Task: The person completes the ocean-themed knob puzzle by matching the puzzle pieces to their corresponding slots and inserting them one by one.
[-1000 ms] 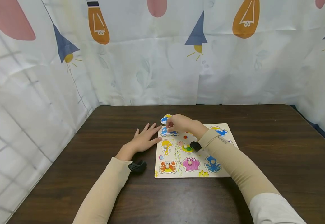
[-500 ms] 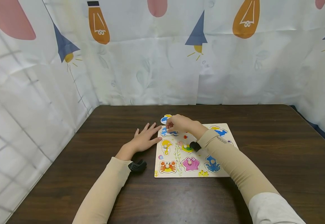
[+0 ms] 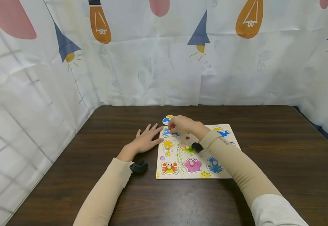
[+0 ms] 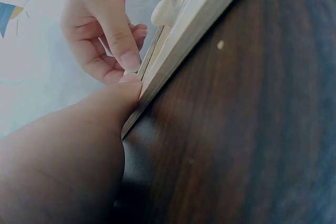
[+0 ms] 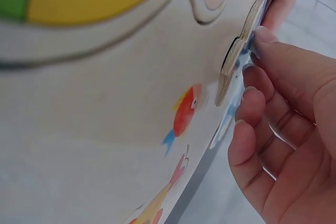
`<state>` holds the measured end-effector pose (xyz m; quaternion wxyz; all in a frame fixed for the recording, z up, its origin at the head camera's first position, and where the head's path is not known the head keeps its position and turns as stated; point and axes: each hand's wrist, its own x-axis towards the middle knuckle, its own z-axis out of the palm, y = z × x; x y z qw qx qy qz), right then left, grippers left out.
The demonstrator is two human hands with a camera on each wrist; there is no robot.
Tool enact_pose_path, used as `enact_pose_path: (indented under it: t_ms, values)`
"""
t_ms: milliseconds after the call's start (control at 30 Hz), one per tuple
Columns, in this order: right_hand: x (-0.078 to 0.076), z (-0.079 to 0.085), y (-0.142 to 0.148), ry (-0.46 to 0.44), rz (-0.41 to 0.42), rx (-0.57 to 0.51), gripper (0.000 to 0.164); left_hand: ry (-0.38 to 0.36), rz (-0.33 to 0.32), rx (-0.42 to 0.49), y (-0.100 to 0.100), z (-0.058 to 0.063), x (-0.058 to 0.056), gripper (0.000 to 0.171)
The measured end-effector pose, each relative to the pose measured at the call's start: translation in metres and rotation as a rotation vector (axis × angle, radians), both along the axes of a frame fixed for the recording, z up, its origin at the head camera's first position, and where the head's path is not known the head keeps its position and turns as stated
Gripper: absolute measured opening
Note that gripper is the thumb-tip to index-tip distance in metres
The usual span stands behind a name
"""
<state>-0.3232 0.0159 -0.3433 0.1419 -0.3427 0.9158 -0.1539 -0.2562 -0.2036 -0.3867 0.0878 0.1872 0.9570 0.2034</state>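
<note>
My right hand (image 3: 183, 124) pinches the small knob of a blue puzzle piece (image 3: 176, 134) at the far left corner of the wooden peg puzzle board (image 3: 190, 176). In the right wrist view the edge of this puzzle piece (image 5: 247, 24) stands slightly proud of the board, with thumb and fingertips close around its knob. My left hand (image 3: 144, 142) lies with fingers spread on the table by the board's left edge, its thumb touching that edge. The left wrist view shows the left thumb (image 4: 126, 95) at the board's side, close to the right fingertips.
Another blue and yellow piece (image 3: 166, 121) lies just beyond the board's far left corner. Seahorse (image 3: 168, 144), crab (image 3: 175, 169), shell (image 3: 192, 169) and octopus (image 3: 214, 168) pieces sit on the board. A printed curtain (image 3: 158, 72) hangs behind the dark table (image 3: 96, 141).
</note>
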Motion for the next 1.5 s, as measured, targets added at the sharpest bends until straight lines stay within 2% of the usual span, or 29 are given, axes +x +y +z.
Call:
enact_pose_path:
  t_ms: [567,833,1067,1233,1500]
  values:
    - [0.000,0.004,0.004,-0.007,-0.010,0.009,0.015,0.003,-0.003,-0.005,0.002,0.001,0.000,0.070]
    - [-0.006,0.003,0.022,-0.025,-0.021,-0.087,0.015,-0.008,-0.001,-0.003,0.004,0.000,-0.002,0.070]
    - [-0.016,0.001,0.033,-0.050,-0.110,-0.196,0.022,-0.012,0.002,0.006,0.004,0.000,-0.004,0.069]
    - [-0.023,-0.001,0.030,-0.067,-0.169,-0.263,0.025,-0.014,-0.002,0.006,0.004,0.000,-0.003,0.070]
    - [-0.030,-0.004,0.012,-0.078,-0.192,-0.242,0.029,-0.009,0.007,0.001,0.002,0.001,-0.001,0.070]
